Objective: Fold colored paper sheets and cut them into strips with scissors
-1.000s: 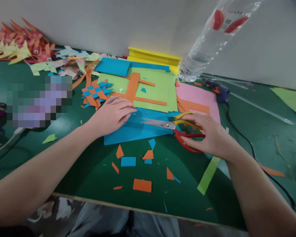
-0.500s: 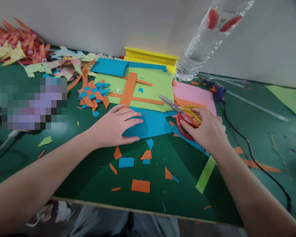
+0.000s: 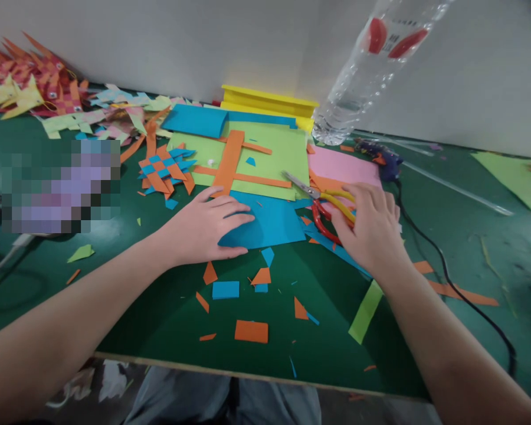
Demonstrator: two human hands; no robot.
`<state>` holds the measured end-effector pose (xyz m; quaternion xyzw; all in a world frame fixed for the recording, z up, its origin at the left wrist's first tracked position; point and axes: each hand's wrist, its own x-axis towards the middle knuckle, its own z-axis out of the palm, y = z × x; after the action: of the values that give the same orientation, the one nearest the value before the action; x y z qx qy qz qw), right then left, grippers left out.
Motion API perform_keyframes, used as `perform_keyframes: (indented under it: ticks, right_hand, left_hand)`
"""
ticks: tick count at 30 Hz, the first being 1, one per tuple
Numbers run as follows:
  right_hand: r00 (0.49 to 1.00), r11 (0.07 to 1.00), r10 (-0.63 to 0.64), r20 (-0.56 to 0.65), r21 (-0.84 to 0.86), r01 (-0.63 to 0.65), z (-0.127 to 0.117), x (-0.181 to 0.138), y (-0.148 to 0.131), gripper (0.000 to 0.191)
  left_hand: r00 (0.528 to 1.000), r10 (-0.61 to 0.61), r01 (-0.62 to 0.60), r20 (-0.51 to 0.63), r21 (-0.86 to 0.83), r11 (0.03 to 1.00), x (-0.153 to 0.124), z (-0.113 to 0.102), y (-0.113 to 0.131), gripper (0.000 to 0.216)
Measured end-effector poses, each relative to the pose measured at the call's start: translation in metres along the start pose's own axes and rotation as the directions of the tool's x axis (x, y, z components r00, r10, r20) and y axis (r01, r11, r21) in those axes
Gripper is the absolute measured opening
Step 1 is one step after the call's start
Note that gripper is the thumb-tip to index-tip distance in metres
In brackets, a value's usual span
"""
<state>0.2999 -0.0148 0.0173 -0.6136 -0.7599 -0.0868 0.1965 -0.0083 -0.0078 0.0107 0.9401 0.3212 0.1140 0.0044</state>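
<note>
My left hand [image 3: 210, 227] lies palm down with its fingers spread on a blue sheet of paper [image 3: 277, 224], holding nothing. Scissors [image 3: 315, 193] with one yellow and one red handle rest on the papers, blades pointing up and left. Over their handles is my right hand [image 3: 369, 227], its thumb and fingers apart and loosely touching them. Beyond the blue sheet lies light green paper [image 3: 278, 156], with an orange strip [image 3: 231, 159] across it. A woven orange and blue paper piece [image 3: 166, 168] sits left of the green paper.
A clear water bottle [image 3: 349, 82] stands at the back, near folded yellow paper [image 3: 269, 101]. Finished paper fish [image 3: 30, 82] and scraps pile up at the back left. A black cable [image 3: 446, 262] runs down the right side. An orange scrap [image 3: 251, 331] lies near the table's front edge.
My right hand has loosened from the scissors, its fingers spreading over the handles. The scissors have come down onto the papers. My left hand has stayed on the blue sheet.
</note>
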Motion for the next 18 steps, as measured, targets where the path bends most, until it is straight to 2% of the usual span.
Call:
perform_keyframes:
  ticks: [4,9,12,18]
  right_hand:
    - [0.981,0.972,-0.192,0.016,0.143,0.188,-0.004,-0.001,-0.007,0.043]
    - [0.893,0.898,-0.420,0.164,0.219,0.382,0.001,-0.005,-0.014,0.055]
    - [0.849,0.886,-0.457,0.265,0.213,0.411,0.004,-0.006,-0.014,0.060]
    - [0.834,0.891,-0.452,0.316,0.207,0.405,0.004,-0.006,-0.012,0.059]
  left_hand:
    - [0.999,0.028,-0.028,-0.020,-0.008,1.000,-0.001,0.001,-0.003,0.052]
    - [0.996,0.085,-0.086,-0.025,-0.014,0.996,-0.002,0.002,-0.005,0.049]
    - [0.994,0.103,-0.103,-0.020,-0.012,0.995,-0.002,0.002,-0.006,0.050]
    - [0.996,0.090,-0.089,0.018,-0.021,0.996,-0.002,0.002,-0.005,0.052]
